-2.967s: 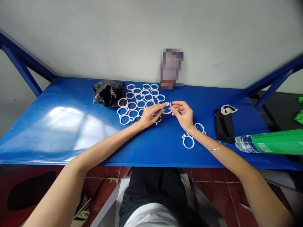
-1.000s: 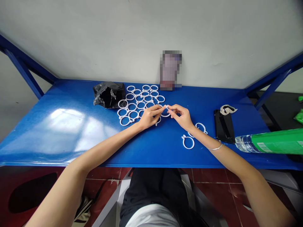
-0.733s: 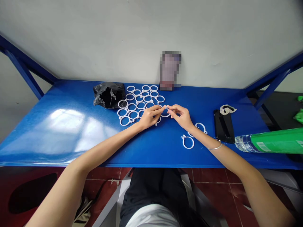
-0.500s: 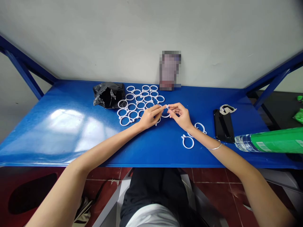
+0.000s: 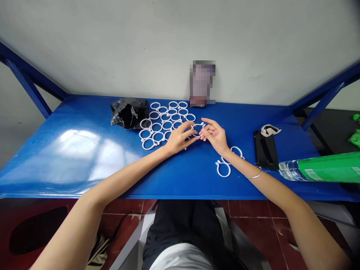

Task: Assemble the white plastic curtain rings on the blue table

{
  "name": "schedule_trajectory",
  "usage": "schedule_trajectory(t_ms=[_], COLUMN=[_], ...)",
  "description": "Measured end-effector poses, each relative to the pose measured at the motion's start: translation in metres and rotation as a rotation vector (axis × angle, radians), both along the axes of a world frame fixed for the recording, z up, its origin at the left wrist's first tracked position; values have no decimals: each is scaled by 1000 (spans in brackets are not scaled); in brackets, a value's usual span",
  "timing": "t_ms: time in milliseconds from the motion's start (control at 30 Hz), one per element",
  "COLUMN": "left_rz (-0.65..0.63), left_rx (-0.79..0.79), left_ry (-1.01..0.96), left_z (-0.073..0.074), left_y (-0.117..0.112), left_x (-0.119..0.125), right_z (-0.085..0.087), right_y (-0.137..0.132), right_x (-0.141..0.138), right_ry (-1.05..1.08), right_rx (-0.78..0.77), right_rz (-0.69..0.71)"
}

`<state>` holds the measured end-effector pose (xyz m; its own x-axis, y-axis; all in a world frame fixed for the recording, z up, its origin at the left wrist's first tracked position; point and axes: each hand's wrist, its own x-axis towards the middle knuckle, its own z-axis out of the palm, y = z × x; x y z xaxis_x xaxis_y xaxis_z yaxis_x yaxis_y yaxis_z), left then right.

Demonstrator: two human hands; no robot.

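**A thin white ring [image 5: 197, 124], held by its rim**

At the left of the blue table [image 5: 168, 176], a crumpled black bag [image 5: 128, 112] lies with its mouth gaping. Just right of it spreads a batch of similar rings [image 5: 167, 120], flat and close together, many touching.

Next comes the left hand [image 5: 180, 138], its thumb and fingers curved around the held ring's left side, gripping it. The ring sits between the two hands, over the middle of the table, its small clasp [image 5: 202, 124] turned to the upper right; whether that is fastened is too small to tell. The right hand [image 5: 216, 137] pinches the right side near the clasp, forefinger extended clear.

The ring looks light, smooth and fairly stiff, probably plastic with a little spring. The rim opposite the clasp seems the steadiest hold; the clasp itself is likely the delicate part, and slick for fingertips.

Beside the right forearm lie a few loose rings [image 5: 223, 176], then a black phone [image 5: 266, 153] and a green-labelled bottle [image 5: 329, 167] on its side.
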<state>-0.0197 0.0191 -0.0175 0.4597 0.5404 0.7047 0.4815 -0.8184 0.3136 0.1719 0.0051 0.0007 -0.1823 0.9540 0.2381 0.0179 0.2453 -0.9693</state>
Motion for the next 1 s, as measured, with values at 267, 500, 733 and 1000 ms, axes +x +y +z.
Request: schedule_trajectory(t_ms=[267, 500, 733, 1000], left_rz=[3, -8, 22, 108], left_rx=[-12, -51, -130, -147], left_ry=[33, 13, -43, -61], left_z=[3, 6, 3, 4], left_y=[-1, -3, -2, -3], left_x=[0, 0, 0, 0], right_z=[2, -1, -1, -1], right_y=[1, 2, 3, 2], right_x=[1, 1, -1, -1], right_ry=[23, 12, 30, 14], right_rx=[-34, -8, -9, 10], right_rz=[9, -10, -20, -23])
